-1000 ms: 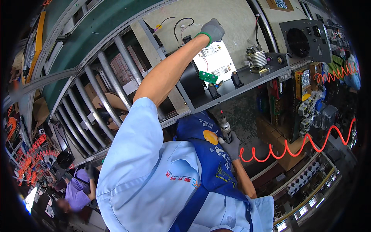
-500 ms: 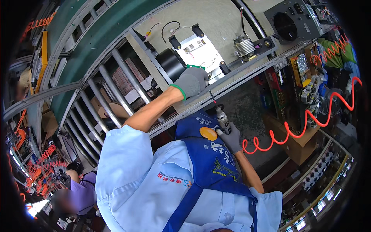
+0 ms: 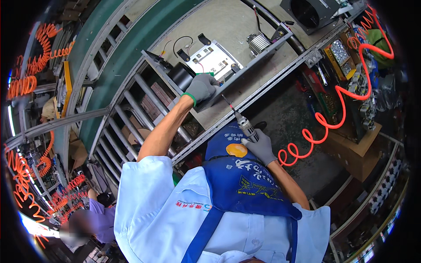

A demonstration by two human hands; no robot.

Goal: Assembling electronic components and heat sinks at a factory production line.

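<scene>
My left hand [image 3: 203, 88], in a grey glove with a green cuff, closes over the near edge of a grey metal chassis [image 3: 247, 65]. Its fingertips are partly hidden there. Inside the chassis lie a white heatsink board [image 3: 215, 61] with black brackets, a black cylindrical duct [image 3: 181, 76] and a ribbed silver motor-like part [image 3: 259, 45]. Lower right, my gloved right hand [image 3: 262, 148] is wrapped round a silver power screwdriver [image 3: 246, 126]. Its long bit points up toward the near wall of the chassis; whether the tip touches it I cannot tell.
The chassis rests on a workbench [image 3: 280, 72] beside a metal roller conveyor [image 3: 151, 98]. A red coiled air hose [image 3: 322, 120] hangs at right, near parts bins [image 3: 344, 57]. A dark box with a round opening [image 3: 307, 15] stands at the far right. Another person [image 3: 98, 219] sits lower left.
The chassis's near wall has shifted away from the bench edge and looks tilted up, my left hand still on it. The screwdriver has moved slightly up and left. The view has shifted too.
</scene>
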